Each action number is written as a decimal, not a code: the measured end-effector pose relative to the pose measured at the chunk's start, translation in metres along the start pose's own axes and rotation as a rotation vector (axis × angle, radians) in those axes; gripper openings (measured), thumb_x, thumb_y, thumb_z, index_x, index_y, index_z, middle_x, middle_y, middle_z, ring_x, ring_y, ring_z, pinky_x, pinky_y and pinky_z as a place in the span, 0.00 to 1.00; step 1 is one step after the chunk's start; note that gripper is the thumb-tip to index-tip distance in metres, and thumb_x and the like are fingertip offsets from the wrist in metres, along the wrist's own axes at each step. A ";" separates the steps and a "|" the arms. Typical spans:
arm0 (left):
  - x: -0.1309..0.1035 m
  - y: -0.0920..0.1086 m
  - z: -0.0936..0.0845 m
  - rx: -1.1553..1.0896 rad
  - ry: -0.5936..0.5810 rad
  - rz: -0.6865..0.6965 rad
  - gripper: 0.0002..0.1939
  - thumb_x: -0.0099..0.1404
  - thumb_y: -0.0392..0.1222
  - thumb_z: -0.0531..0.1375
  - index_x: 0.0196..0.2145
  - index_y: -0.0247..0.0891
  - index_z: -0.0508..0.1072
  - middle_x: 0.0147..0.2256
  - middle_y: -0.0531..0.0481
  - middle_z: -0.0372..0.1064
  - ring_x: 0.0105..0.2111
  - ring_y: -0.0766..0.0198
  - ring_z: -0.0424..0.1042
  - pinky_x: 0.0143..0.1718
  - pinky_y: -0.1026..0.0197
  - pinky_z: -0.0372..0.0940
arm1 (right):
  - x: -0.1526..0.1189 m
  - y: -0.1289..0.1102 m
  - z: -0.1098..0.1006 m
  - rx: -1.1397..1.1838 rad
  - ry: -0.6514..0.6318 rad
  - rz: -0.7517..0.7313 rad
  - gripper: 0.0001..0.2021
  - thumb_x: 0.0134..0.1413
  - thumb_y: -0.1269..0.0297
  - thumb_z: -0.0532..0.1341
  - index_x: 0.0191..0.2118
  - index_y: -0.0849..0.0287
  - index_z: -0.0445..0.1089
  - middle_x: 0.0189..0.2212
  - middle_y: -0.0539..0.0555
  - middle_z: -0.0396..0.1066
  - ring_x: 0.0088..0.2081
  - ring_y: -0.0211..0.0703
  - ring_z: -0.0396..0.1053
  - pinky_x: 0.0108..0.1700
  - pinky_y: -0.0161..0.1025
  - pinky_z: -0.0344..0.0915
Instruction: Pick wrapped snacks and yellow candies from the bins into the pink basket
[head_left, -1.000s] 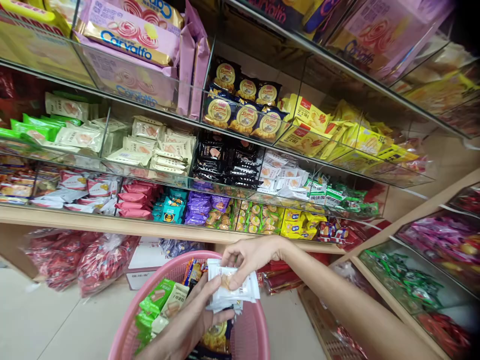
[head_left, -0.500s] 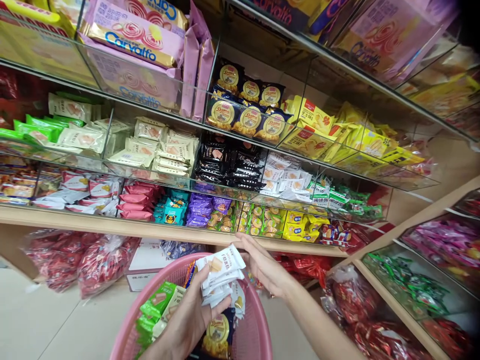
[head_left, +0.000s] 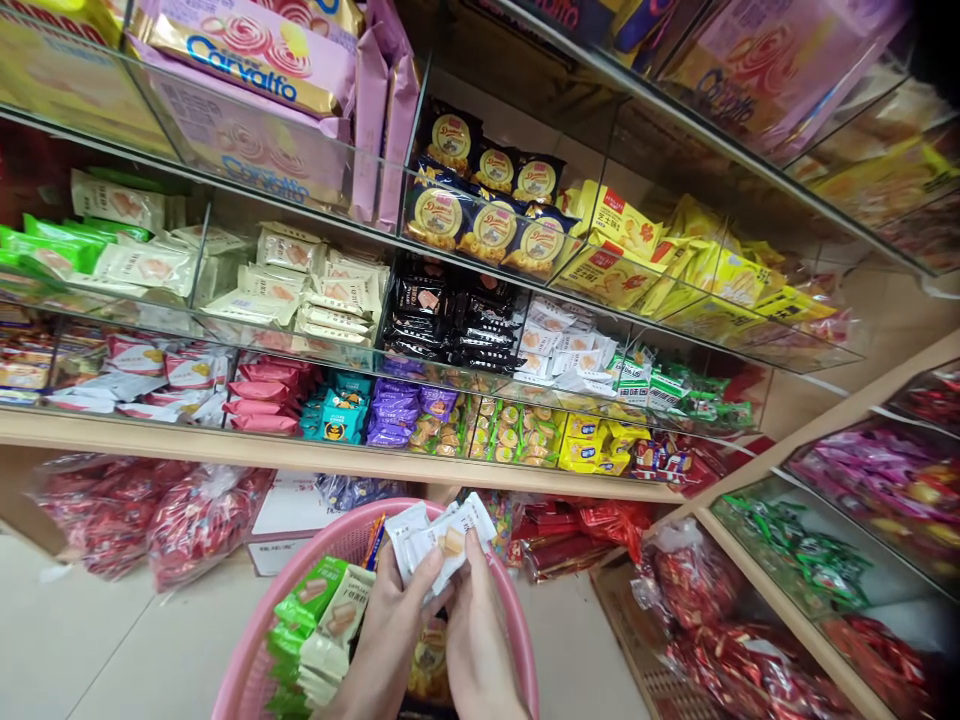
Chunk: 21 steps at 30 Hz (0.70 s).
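Several white snack packets [head_left: 448,545], printed with a biscuit or cake picture, are gripped between both of my hands. My left hand [head_left: 397,610] closes round them from the left, thumb on top. On the right side, my right hand [head_left: 480,610] pinches them with its thumb over the front packet. Both hands are over a pink plastic basket [head_left: 259,610]. Inside it lie green packets [head_left: 300,610], cream packets [head_left: 337,625] and a dark blue cookie packet [head_left: 430,655], partly hidden by my hands.
Shelves with clear dividers hold sorted snacks: white packets [head_left: 566,345], black packets [head_left: 450,320], yellow packets [head_left: 619,230] and purple packets [head_left: 394,412]. A wooden shelf edge [head_left: 300,450] runs behind the basket. Red bagged sweets [head_left: 202,520] and a white box [head_left: 289,515] are beneath; more red bags [head_left: 720,620] are at right.
My right hand has come in from the right and now grips the white packets together with my left hand. The packets have shifted and fanned apart. The view has moved slightly.
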<state>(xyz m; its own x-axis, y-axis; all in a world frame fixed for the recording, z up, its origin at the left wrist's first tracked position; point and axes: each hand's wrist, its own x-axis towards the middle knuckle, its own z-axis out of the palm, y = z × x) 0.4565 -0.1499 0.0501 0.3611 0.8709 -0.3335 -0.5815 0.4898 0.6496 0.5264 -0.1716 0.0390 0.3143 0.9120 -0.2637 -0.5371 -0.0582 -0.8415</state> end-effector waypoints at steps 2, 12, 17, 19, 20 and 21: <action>0.002 -0.002 -0.002 -0.048 0.011 -0.054 0.28 0.61 0.51 0.58 0.56 0.44 0.58 0.54 0.44 0.63 0.53 0.52 0.62 0.51 0.51 0.62 | 0.000 -0.004 -0.002 0.087 0.066 0.010 0.24 0.53 0.47 0.53 0.54 0.49 0.60 0.53 0.47 0.64 0.56 0.44 0.57 0.52 0.42 0.59; -0.003 0.011 0.002 -0.056 -0.062 -0.299 0.27 0.65 0.56 0.47 0.57 0.41 0.60 0.53 0.46 0.65 0.53 0.55 0.63 0.49 0.55 0.62 | -0.002 -0.036 -0.013 0.012 -0.042 0.080 0.18 0.48 0.57 0.61 0.46 0.57 0.68 0.39 0.52 0.73 0.43 0.47 0.69 0.42 0.41 0.64; 0.014 -0.010 -0.010 -0.099 -0.038 -0.339 0.32 0.61 0.62 0.50 0.56 0.39 0.62 0.49 0.44 0.69 0.50 0.52 0.66 0.48 0.53 0.63 | -0.004 -0.036 -0.015 -0.039 -0.053 0.165 0.17 0.48 0.57 0.61 0.43 0.59 0.69 0.36 0.52 0.74 0.42 0.47 0.69 0.42 0.40 0.64; 0.022 -0.019 -0.016 -0.116 -0.038 -0.333 0.32 0.61 0.59 0.53 0.56 0.38 0.61 0.48 0.43 0.69 0.49 0.51 0.67 0.49 0.52 0.62 | -0.003 -0.033 -0.013 -0.041 -0.058 0.158 0.16 0.48 0.57 0.61 0.42 0.59 0.69 0.37 0.53 0.74 0.43 0.48 0.69 0.43 0.41 0.64; 0.023 -0.022 -0.018 -0.113 -0.058 -0.325 0.31 0.60 0.57 0.56 0.56 0.39 0.61 0.48 0.43 0.69 0.49 0.50 0.67 0.50 0.52 0.62 | -0.001 -0.032 -0.013 -0.049 -0.066 0.145 0.17 0.47 0.57 0.61 0.43 0.59 0.69 0.37 0.53 0.74 0.44 0.49 0.68 0.44 0.41 0.64; 0.024 -0.023 -0.020 -0.110 -0.085 -0.317 0.32 0.58 0.55 0.58 0.57 0.40 0.60 0.48 0.43 0.69 0.49 0.50 0.67 0.50 0.51 0.61 | 0.001 -0.032 -0.012 -0.070 -0.072 0.131 0.18 0.47 0.56 0.61 0.43 0.60 0.69 0.38 0.54 0.73 0.45 0.49 0.68 0.45 0.42 0.64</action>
<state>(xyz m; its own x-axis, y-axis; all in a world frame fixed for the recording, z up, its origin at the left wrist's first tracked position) 0.4637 -0.1395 0.0134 0.5927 0.6707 -0.4459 -0.5041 0.7407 0.4441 0.5535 -0.1742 0.0597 0.1867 0.9214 -0.3410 -0.5132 -0.2045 -0.8335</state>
